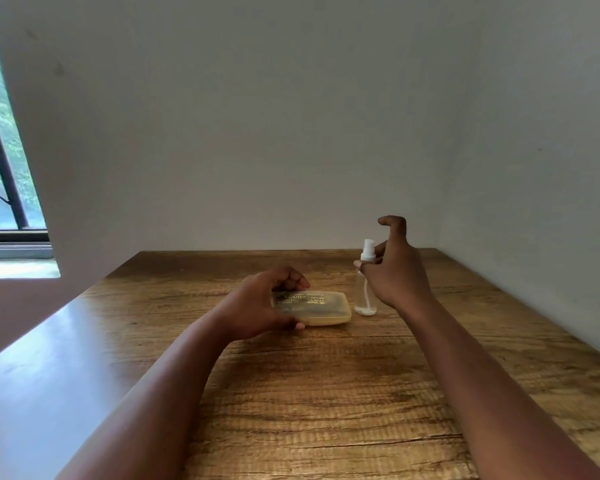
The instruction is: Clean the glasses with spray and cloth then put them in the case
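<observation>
Closed yellow case lying flat on the wooden bench, gold print on its lid, something dark inside, probably the glasses, but too dim to be sure. Gripped at its left end by the left hand, thumb at the near edge and fingers curled over the far edge. Just right of the case, not touching it as far as can be seen, a small clear spray bottle standing upright with a white nozzle on top. Beside the bottle and a little behind it, the right hand, fingers spread and half bent, index finger raised above nozzle height; close to the bottle, maybe brushing it, but not closed around it. No cloth in view anywhere; perhaps inside the case.

Task judged to be at its very beginning: case not yet opened, nothing sprayed.

Possible trouble from here:
- Tall narrow bottle, light and nearly empty-looking, so easy to tip with a sideways touch of the right hand before a firm hold.
- Case held at one end only; on the smooth bench likely to slide or swing into the bottle when pulled or pried open.
- Lid opened suddenly with a snap, contents thrown out onto the bench.
- Nozzle direction not clear; a press without checking could send the spray to the wrong side.
</observation>
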